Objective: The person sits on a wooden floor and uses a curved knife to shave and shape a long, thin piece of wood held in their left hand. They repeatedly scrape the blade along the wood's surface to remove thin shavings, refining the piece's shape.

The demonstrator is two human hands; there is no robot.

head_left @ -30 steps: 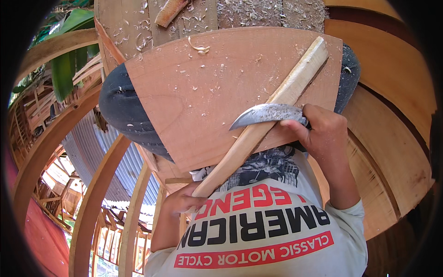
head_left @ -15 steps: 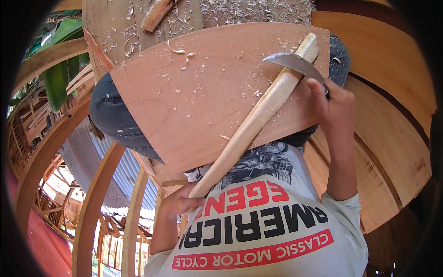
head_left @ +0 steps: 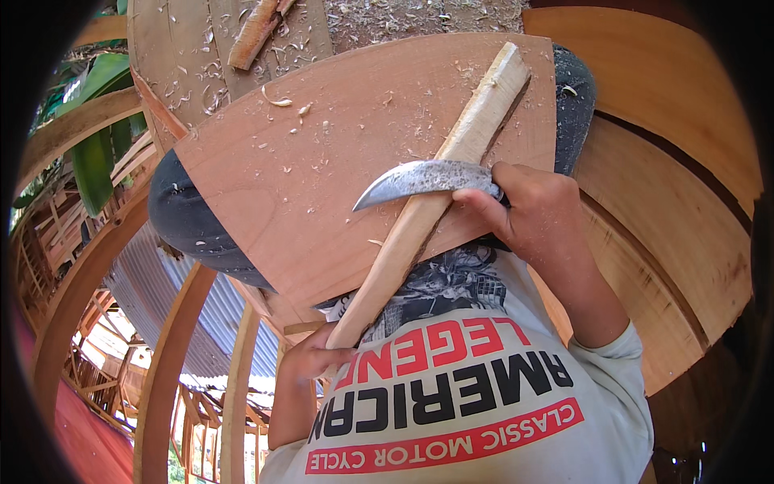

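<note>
My right hand (head_left: 532, 206) is closed round the handle of a knife with a curved, speckled grey blade (head_left: 431, 179). Its blade lies across the middle of a pale wooden stick (head_left: 463, 133), the tip pointing left. At the stick's lower end my left hand (head_left: 314, 355) grips it near my shirt. The stick slants up to the right over a flat reddish board (head_left: 322, 169) resting across my thighs. Bark-dark wood shows along its right side. Most of the knife's handle is hidden in my fist.
Thin wood shavings (head_left: 276, 98) are scattered over the board and the planks (head_left: 181, 60) beyond it. A short rough wood piece (head_left: 256, 36) lies at the far side. Curved wooden ribs (head_left: 173, 355) stand at the left, and broad curved planks (head_left: 645, 105) rise at the right.
My right hand has drawn the knife down along the stick toward me, from near its far end to its middle. My left hand keeps its grip at the lower end.
</note>
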